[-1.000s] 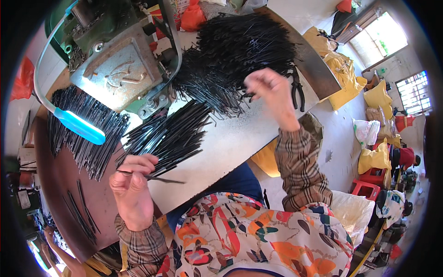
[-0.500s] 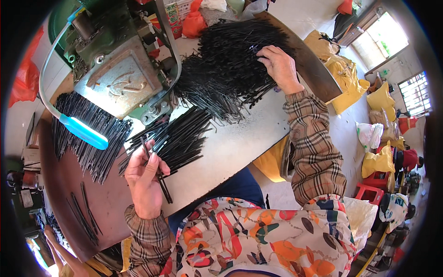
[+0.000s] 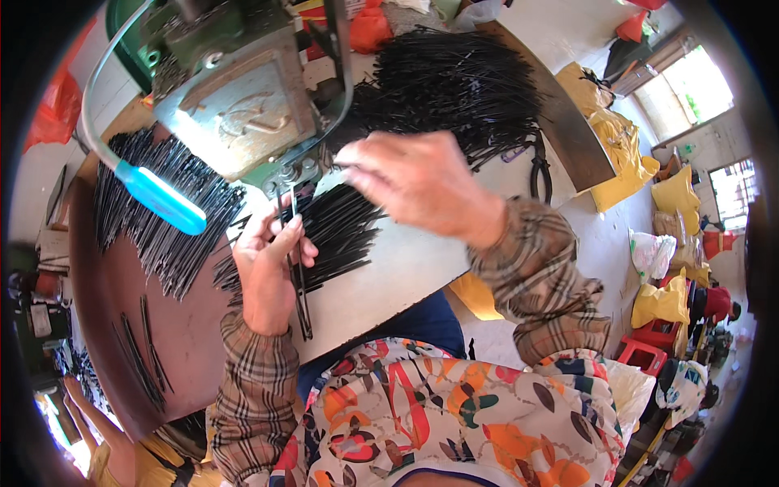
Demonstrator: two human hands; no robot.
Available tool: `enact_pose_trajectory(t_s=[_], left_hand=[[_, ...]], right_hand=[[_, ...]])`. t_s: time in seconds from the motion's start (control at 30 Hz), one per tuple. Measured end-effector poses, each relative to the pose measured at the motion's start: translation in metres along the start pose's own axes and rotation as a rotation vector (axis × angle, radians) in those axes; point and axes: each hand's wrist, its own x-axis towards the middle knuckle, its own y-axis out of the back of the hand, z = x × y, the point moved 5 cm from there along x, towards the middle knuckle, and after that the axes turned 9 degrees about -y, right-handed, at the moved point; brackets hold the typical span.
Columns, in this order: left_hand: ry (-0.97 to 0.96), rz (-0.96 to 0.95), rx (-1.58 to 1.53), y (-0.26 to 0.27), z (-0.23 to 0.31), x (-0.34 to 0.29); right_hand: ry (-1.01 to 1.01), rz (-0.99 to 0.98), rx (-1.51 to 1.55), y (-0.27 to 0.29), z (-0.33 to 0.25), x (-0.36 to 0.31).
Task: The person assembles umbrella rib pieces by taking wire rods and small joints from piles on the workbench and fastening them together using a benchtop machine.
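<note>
Close below the machine head, my left hand (image 3: 272,268) is closed, its thumb and fingers pinching thin black rods (image 3: 302,304) that stand nearly upright with their tops at the machine's lower end. My right hand (image 3: 426,183) is raised over the white tabletop, fingers pointing left toward the machine. Motion smears its fingertips, so whether they hold anything is hidden. Under and beside the hands lies a bundle of black rods (image 3: 345,235). Above my hands stands the green and grey press-like machine (image 3: 243,114), its metal plate lit by a blue-headed lamp (image 3: 162,197).
A large heap of black rods (image 3: 462,89) covers the far table, with a dark-handled tool (image 3: 541,170) beside it. More rods (image 3: 166,211) lie left. The table's raised brown edge (image 3: 568,122) curves right. Yellow sacks (image 3: 625,150) and red stools (image 3: 641,353) stand on the floor.
My right hand has left the far heap and come left and nearer, toward the machine. My left hand has lifted the rods slightly up and right, under the machine. The dark-handled tool now shows.
</note>
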Motion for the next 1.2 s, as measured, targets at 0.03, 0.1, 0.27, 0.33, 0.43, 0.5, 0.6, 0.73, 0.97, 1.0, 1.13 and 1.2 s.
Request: enact_pose_trajectory(t_s=[0.03,0.1,0.27,0.33,0.43,0.5,0.6,0.73,0.97,1.0,1.13,1.2], left_hand=[[-0.017,0.002,0.021,0.001,0.001,0.002],[-0.012,0.026,0.026,0.004,-0.002,0.007],[-0.036,-0.008,-0.100,0.006,-0.009,0.007],[-0.036,-0.027,-0.119,0.006,-0.011,0.008],[-0.040,-0.014,-0.124,0.010,-0.010,0.008],[-0.049,-0.006,-0.122,0.012,-0.009,0.008],[-0.054,0.002,-0.104,0.012,-0.008,0.008],[-0.072,0.023,-0.061,0.011,-0.010,0.009],[-0.138,0.056,0.022,0.005,-0.001,0.017],[-0.156,0.045,0.040,0.003,0.000,0.019],[-0.192,0.039,0.079,-0.002,0.004,0.027],[-0.186,0.048,0.087,-0.002,0.004,0.029]], right_hand=[[-0.075,-0.009,0.178,-0.017,-0.006,-0.002],[-0.287,-0.070,0.452,-0.051,-0.001,-0.004],[-0.798,-0.229,0.957,-0.108,0.008,-0.017],[-0.782,-0.180,1.018,-0.118,0.010,-0.017],[-0.803,-0.199,1.038,-0.126,0.006,-0.016],[-0.784,-0.208,1.055,-0.129,0.005,-0.016],[-0.767,-0.173,1.091,-0.131,0.004,-0.017],[-0.760,-0.186,1.099,-0.130,0.005,-0.018],[-0.779,-0.202,1.200,-0.127,0.005,-0.009],[-0.787,-0.183,1.225,-0.127,0.007,-0.008],[-0.798,-0.140,1.283,-0.128,0.014,-0.002],[-0.815,-0.129,1.308,-0.130,0.016,-0.001]])
